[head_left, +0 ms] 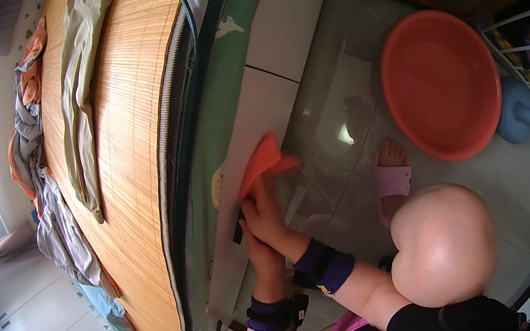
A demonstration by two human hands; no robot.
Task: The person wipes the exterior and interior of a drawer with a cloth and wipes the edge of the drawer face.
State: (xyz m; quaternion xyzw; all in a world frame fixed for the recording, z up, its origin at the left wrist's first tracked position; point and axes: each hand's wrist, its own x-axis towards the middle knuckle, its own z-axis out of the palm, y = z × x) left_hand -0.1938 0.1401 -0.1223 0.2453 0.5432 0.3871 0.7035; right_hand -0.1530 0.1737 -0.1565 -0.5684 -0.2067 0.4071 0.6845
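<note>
A crumpled orange cloth (263,164) presses against the pale side panel of a bed (251,119); the right hand (266,215) grips its lower end, fingers closed; the left hand (259,248) lies just beneath, its grasp hidden; a round red plastic basin (440,83) sits well apart on the tiled floor.

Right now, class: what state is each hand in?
Left hand: mostly hidden under the right; cannot be told.
Right hand: closed on the orange cloth.

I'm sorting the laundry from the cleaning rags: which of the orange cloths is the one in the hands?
The small orange cloth pressed against the white bed side panel, under the right hand. The other orange fabric lies on the bed's far edge, untouched.
</note>
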